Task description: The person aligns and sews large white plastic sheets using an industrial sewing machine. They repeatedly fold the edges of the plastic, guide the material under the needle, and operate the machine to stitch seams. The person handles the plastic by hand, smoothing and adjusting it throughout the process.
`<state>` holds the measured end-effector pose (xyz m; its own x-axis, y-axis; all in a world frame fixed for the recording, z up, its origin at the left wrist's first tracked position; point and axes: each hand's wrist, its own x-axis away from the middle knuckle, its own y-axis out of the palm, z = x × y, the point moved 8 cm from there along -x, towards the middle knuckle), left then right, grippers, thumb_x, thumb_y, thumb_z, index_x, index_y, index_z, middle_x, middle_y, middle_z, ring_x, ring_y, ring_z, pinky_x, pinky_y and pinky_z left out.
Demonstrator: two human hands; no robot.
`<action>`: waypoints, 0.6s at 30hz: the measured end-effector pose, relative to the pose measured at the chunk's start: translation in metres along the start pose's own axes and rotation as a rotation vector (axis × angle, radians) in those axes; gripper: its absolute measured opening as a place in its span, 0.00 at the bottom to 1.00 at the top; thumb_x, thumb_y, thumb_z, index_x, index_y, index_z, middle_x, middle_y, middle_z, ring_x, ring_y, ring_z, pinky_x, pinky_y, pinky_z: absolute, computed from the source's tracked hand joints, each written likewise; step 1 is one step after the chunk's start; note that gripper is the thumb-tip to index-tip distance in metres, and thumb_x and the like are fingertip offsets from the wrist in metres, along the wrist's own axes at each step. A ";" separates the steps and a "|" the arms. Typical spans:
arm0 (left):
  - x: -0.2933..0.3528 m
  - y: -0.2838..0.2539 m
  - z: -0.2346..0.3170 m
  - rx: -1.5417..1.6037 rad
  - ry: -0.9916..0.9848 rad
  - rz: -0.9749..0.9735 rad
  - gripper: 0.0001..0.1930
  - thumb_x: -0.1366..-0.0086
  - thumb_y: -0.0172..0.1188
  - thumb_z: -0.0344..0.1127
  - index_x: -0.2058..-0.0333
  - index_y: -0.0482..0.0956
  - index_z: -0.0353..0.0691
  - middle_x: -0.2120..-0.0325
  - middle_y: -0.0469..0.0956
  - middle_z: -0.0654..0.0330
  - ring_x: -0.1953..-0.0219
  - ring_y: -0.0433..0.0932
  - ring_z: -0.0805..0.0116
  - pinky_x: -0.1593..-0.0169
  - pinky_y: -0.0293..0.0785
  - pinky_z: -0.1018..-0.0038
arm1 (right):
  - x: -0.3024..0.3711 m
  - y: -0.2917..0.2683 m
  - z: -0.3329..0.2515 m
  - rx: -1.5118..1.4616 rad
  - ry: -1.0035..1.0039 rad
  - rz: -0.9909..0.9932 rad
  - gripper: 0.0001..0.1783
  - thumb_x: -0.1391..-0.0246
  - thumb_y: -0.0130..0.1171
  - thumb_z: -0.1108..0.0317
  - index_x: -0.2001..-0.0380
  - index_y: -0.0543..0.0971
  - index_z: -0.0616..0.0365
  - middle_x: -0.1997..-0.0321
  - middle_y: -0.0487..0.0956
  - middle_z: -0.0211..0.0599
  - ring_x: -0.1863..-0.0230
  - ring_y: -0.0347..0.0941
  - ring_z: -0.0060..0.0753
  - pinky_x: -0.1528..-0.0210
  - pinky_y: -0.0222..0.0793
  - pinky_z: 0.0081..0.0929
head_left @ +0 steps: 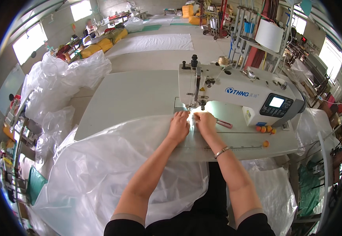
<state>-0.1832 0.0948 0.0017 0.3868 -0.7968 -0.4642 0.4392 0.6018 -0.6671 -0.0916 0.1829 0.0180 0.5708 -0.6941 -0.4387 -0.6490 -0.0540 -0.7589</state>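
A white industrial sewing machine [234, 88] stands on the table, its lamp lighting the needle area. My left hand [179, 125] rests just in front of the presser foot [190, 107], fingers bent and pressed together on the edge of a translucent plastic sheet [127, 153]. Close beside it on the right, my right hand [205, 122] pinches a bit of the same sheet, lit brightly by the lamp. The sheet spreads left over the table and drapes down across my lap. Exactly what lies between the fingertips is partly hidden.
A pink-handled tool [224, 124] lies right of my right hand. Small orange balls [266, 129] sit below the control panel [276, 105]. Crumpled plastic [47, 86] is heaped at the left, and a thread stand with a white cone [269, 35] rises behind the machine.
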 end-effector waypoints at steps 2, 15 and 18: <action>-0.001 0.000 0.008 -0.073 0.011 -0.047 0.19 0.47 0.51 0.25 0.55 0.71 0.39 0.56 0.71 0.55 0.49 0.67 0.53 0.48 0.65 0.58 | 0.001 -0.002 0.000 -0.009 -0.046 0.025 0.07 0.53 0.59 0.66 0.71 0.84 0.50 0.72 0.80 0.43 0.68 0.78 0.45 0.65 0.73 0.38; 0.000 0.004 0.011 -0.126 0.041 -0.086 0.14 0.49 0.54 0.27 0.62 0.74 0.38 0.56 0.69 0.55 0.50 0.66 0.53 0.50 0.65 0.57 | -0.009 0.007 0.017 -0.005 0.088 -0.042 0.09 0.51 0.61 0.60 0.70 0.85 0.50 0.75 0.80 0.43 0.72 0.78 0.46 0.69 0.72 0.35; -0.001 0.005 0.015 -0.158 0.034 -0.097 0.13 0.51 0.54 0.28 0.63 0.75 0.38 0.56 0.69 0.56 0.49 0.65 0.54 0.51 0.64 0.57 | -0.012 0.008 0.023 -0.018 0.128 -0.047 0.11 0.52 0.62 0.57 0.71 0.85 0.51 0.75 0.80 0.45 0.73 0.78 0.47 0.70 0.72 0.35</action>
<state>-0.1695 0.0995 0.0078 0.3202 -0.8538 -0.4106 0.3397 0.5080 -0.7915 -0.0919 0.2075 0.0066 0.5326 -0.7765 -0.3368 -0.6327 -0.1009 -0.7678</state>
